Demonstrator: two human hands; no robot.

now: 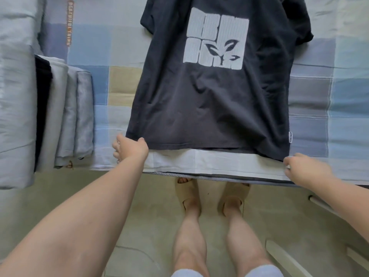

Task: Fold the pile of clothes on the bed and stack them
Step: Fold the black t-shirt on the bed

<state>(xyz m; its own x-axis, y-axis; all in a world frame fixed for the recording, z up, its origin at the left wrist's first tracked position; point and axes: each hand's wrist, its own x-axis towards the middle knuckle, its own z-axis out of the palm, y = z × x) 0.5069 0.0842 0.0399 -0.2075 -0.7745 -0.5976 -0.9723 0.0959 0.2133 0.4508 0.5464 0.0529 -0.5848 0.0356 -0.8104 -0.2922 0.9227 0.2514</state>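
Note:
A dark grey T-shirt (209, 104) with a white square print lies spread flat on the bed, its hem toward me at the bed's near edge. My left hand (129, 149) pinches the hem's left corner. At the hem's right corner, my right hand (303, 166) grips the fabric. To the left on the bed stands a stack of folded clothes (63, 116), black, white and grey.
The bed (311, 100) carries a blue, grey and beige patchwork cover. A folded grey duvet (16, 96) lies at the far left. My legs and beige slippers (187, 192) stand on the pale floor below the bed's edge.

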